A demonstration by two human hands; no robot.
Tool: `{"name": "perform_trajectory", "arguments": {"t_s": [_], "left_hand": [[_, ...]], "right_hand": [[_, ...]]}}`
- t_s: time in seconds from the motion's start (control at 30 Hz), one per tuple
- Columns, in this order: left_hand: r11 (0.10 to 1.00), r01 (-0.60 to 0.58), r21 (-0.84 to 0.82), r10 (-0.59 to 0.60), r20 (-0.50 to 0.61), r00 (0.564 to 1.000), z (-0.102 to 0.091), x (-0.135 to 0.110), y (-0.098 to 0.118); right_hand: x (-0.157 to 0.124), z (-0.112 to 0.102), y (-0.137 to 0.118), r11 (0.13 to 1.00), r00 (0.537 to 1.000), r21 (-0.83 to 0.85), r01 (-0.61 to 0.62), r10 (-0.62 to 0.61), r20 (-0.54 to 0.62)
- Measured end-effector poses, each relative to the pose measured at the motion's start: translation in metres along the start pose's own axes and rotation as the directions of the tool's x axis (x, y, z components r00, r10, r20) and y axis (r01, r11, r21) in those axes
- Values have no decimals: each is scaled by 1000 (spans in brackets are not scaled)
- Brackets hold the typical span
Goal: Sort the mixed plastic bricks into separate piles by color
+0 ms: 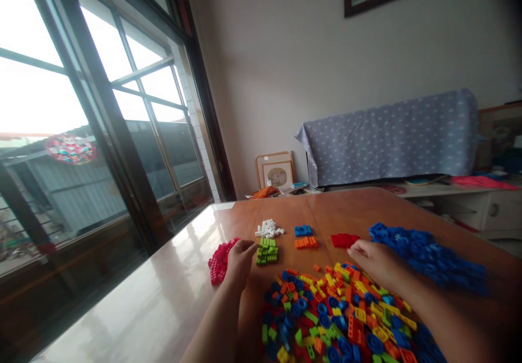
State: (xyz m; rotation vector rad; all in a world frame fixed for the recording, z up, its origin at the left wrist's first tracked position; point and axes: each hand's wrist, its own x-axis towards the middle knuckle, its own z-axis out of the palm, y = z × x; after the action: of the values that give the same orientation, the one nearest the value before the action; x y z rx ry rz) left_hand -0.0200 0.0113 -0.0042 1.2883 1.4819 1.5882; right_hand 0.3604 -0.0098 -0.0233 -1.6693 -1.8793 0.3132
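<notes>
My left hand [241, 258] is closed in a pinch between the pink bricks [218, 262] and the rows of light green bricks [267, 253]. Its fingertips reach the left edge of the green rows; what they hold, if anything, is too small to make out. My right hand [365, 254] is also closed, at the near right end of a row of red bricks [342, 240]. Whatever lies between its fingers is hidden. Below and between both hands spreads a loose pile of mixed toy bricks [338, 314] in blue, yellow, orange, red and green.
Beyond the hands lie white pieces [269, 228], blue bricks [303, 230] and orange bricks [305, 242]. A heap of blue pieces [428, 257] is at the right. The brown table [338, 205] stands beside a window [150, 107]; a cloth-covered object [387, 140] is behind it.
</notes>
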Motion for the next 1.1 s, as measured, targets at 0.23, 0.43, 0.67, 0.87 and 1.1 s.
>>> {"name": "perform_trajectory", "arguments": {"t_s": [0.23, 0.43, 0.67, 0.87, 1.1], "left_hand": [[1000, -13, 9, 14, -36, 999, 16, 11, -4], [995, -12, 100, 15, -28, 1000, 30, 23, -13], [951, -11, 308, 20, -26, 999, 31, 26, -25], [869, -17, 495, 23, -7, 1000, 24, 20, -19], [733, -44, 679, 27, 35, 999, 23, 17, -12]], "right_hand": [[1, 0, 1, 1000, 1000, 2, 11, -11, -11], [1, 3, 0, 1000, 1000, 14, 13, -12, -18], [-1, 2, -6, 999, 999, 8, 35, -35, 4], [-4, -2, -12, 999, 999, 26, 39, -39, 20], [-2, 3, -4, 999, 999, 28, 41, -42, 21]]}}
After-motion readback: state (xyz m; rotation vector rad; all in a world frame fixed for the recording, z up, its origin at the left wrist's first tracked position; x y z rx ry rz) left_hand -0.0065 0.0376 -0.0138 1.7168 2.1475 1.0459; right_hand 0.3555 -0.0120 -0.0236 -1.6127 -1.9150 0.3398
